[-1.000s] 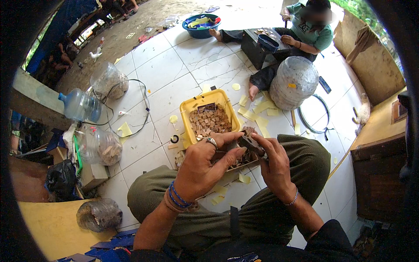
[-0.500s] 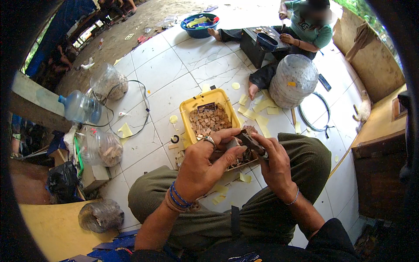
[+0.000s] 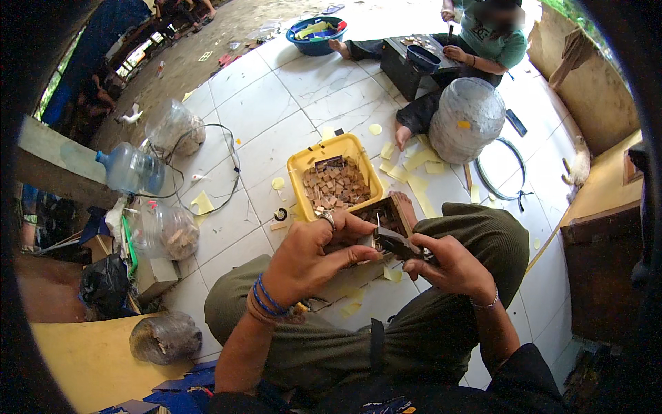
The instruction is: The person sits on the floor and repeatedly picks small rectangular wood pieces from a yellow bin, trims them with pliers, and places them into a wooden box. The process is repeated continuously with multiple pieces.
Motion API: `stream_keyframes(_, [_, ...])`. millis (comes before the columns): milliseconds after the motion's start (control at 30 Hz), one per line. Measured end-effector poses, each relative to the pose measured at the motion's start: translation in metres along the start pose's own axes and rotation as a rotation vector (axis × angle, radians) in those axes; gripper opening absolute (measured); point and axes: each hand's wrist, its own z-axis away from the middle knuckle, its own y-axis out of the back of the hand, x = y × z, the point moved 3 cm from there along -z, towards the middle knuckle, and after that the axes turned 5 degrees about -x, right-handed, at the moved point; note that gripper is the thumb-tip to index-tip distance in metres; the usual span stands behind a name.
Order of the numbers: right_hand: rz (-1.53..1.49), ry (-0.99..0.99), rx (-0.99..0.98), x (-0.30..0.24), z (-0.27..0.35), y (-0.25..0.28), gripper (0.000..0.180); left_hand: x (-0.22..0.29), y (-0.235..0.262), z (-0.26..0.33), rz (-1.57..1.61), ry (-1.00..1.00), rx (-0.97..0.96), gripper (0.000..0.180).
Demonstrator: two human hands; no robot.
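Observation:
In front of my crossed legs, my left hand (image 3: 307,252) pinches a small pale-grey piece (image 3: 374,239) between thumb and fingers. My right hand (image 3: 458,265) is closed around a dark, elongated tool (image 3: 401,247), its kind not clear, whose tip meets the piece or comes very close to it. A thin white sliver (image 3: 378,222) sticks up at that spot. Behind the fingers is a dark-edged box (image 3: 400,206) with small pieces inside, partly hidden by my hands. Just beyond stands a yellow basin (image 3: 295,168) holding many small brown square pieces (image 3: 338,183).
Yellow scraps (image 3: 420,186) litter the white tiles (image 3: 255,110). A large wrapped drum (image 3: 467,121) and a coiled black hose (image 3: 500,172) lie to the right. Opposite, a co-worker (image 3: 483,38) sits at a dark box (image 3: 414,65). Clear plastic jugs (image 3: 134,169) line the left.
My right hand has moved slightly right and down, and its tool now lies flatter, pointing at the left hand. My left hand has shifted slightly left. The dark-edged box shows more.

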Motion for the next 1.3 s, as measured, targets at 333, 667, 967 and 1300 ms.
stream_keyframes(333, [0.11, 0.187, 0.226, -0.001, -0.008, -0.003, 0.034, 0.007, 0.004, -0.003, -0.046, -0.004, 0.042, 0.029])
stream_keyframes(667, [0.207, 0.033, 0.331, 0.005, -0.01, -0.001, 0.033, 0.002, 0.009, -0.006, -0.246, -0.175, 0.052, 0.031])
stream_keyframes(967, [0.198, 0.021, 0.34, 0.001, -0.01, -0.002, 0.035, 0.004, 0.008, -0.006, -0.299, -0.219, 0.076, 0.028])
stream_keyframes(1300, [0.267, 0.041, 0.349, 0.004, -0.011, -0.004, 0.033, 0.006, 0.008, -0.006, -0.43, -0.212, 0.079, 0.028])
